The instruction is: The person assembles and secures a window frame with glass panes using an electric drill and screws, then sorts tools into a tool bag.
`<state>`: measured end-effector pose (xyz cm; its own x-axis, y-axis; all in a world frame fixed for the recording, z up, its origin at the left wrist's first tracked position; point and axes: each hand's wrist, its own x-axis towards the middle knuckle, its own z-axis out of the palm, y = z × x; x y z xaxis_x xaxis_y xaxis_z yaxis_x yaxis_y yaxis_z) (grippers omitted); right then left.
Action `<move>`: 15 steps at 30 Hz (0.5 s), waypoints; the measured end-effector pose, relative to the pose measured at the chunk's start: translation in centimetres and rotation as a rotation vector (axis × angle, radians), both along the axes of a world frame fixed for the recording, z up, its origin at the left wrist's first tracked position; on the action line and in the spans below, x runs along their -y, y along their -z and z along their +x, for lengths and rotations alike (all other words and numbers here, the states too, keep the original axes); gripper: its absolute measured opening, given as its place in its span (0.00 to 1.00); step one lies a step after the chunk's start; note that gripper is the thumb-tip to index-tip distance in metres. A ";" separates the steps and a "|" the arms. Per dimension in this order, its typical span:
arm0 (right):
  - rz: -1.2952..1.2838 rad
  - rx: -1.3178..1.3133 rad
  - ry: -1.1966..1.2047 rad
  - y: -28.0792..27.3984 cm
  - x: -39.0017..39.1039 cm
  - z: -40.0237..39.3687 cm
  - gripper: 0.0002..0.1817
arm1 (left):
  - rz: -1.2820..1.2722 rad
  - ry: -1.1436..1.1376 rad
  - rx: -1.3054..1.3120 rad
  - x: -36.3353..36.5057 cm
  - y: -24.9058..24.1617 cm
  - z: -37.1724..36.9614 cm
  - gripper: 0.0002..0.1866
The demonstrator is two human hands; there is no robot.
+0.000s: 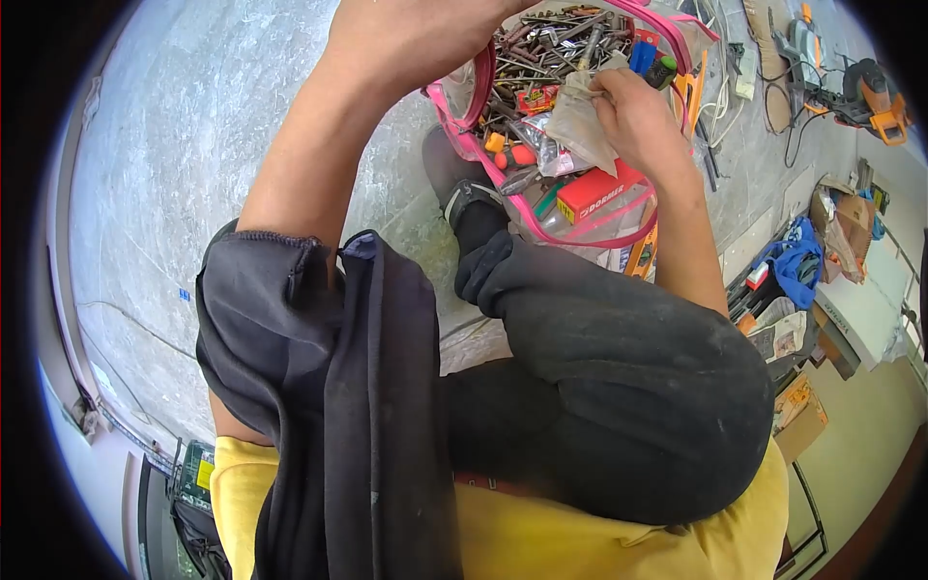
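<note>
My right hand (638,121) is closed, pinching a crumpled, whitish plastic bag (578,130). It is over an open bag with clear sides and pink trim (517,205). Inside lie many loose drill bits and metal pieces (541,48), a red DORMER box (596,196), a red-and-orange piece (515,157) and a tool with a green-and-black end (661,72). Near the far left rim is my left hand (425,34); its fingers run out of the top of the view, so their grip is hidden.
My bent leg (619,377) lies close below the bag, my shoe (454,169) beside it. Orange-and-black power tools (870,101) and cables lie on the grey floor to the right. Further right are a blue cloth (800,263) and cardboard boxes (855,227).
</note>
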<state>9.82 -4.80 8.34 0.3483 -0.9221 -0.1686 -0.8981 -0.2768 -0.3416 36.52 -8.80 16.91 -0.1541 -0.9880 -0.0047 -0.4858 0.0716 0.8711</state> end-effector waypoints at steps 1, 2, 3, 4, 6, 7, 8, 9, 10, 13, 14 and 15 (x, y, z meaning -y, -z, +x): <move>0.017 -0.004 0.018 0.0 0.0 0.2 0.09 | 0.002 -0.002 0.002 0.3 -0.2 0.0 0.18; 0.023 -0.002 0.016 -0.2 0.2 0.6 0.09 | 0.197 -0.026 -0.035 1.0 -1.1 0.0 0.18; 0.031 -0.014 0.040 -0.7 0.6 1.2 0.09 | 0.391 -0.048 -0.075 1.3 -1.6 -0.1 0.18; 0.037 -0.026 0.065 -1.0 0.8 1.4 0.10 | 0.393 -0.047 -0.075 1.3 -1.6 -0.2 0.18; -0.089 -0.024 0.027 0.0 1.2 0.9 0.11 | 0.415 -0.048 -0.101 1.2 -1.8 -0.3 0.18; -0.219 -0.022 -0.016 0.6 2.0 0.6 0.12 | 0.413 -0.050 -0.104 1.3 -1.6 -0.3 0.18; -0.221 -0.024 -0.019 1.2 3.2 0.2 0.12 | 0.386 -0.048 -0.093 1.4 -1.1 -0.3 0.18; -0.231 -0.081 0.021 2.0 4.6 -0.3 0.13 | 0.360 -0.045 -0.082 1.4 -0.6 -0.2 0.18; -0.241 -0.138 0.063 2.7 5.9 -0.9 0.14 | 0.361 -0.043 -0.083 1.5 0.0 -0.1 0.18; -0.045 -0.536 0.022 4.0 9.3 -3.2 0.08 | 0.239 -0.030 -0.077 1.1 1.1 -0.1 0.20; -0.044 -0.535 0.023 4.5 9.8 -3.3 0.08 | 0.114 -0.014 -0.037 0.3 0.7 -0.3 0.21; -0.033 -0.508 -0.001 5.0 10.1 -3.4 0.09 | -0.011 0.003 0.002 -0.2 0.1 -0.5 0.21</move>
<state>6.46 -14.91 3.36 0.2305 -0.9297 -0.2874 -0.9484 -0.2807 0.1474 35.97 -8.56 16.81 -0.1569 -0.9876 0.0055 -0.4876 0.0823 0.8692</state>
